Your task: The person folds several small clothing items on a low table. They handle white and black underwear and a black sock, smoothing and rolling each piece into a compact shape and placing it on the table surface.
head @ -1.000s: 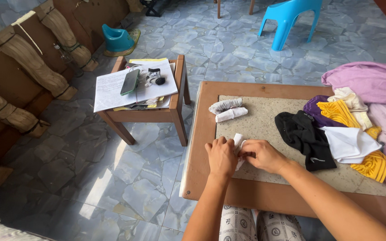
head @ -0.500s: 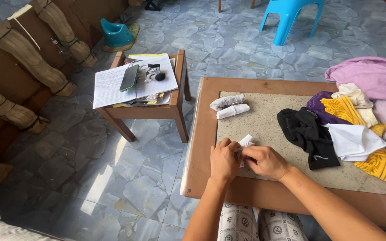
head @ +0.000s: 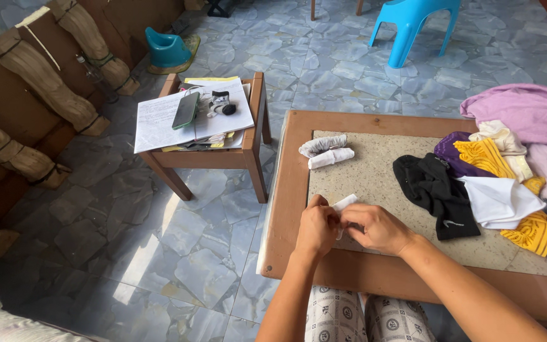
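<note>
Both of my hands pinch a small white sock [head: 343,203] at the near left part of the brown table [head: 292,190]. My left hand [head: 316,229] closes around its left side and my right hand [head: 378,228] around its right; most of the sock is hidden between them. Two rolled white socks [head: 326,151] lie farther back on the speckled tabletop. To the right sits a heap of clothes: a black piece [head: 435,187], a white piece [head: 500,200], yellow ones [head: 532,232] and purple fabric [head: 533,114].
A small wooden side table [head: 254,126] to the left carries papers [head: 159,120], a green phone [head: 185,111] and small items. A blue plastic chair [head: 413,22] stands at the back, a teal potty [head: 166,47] by the wooden furniture on the left.
My hands have tightened the sock into a smaller bundle and shifted slightly toward me. The view has moved a little; nothing else has changed.
</note>
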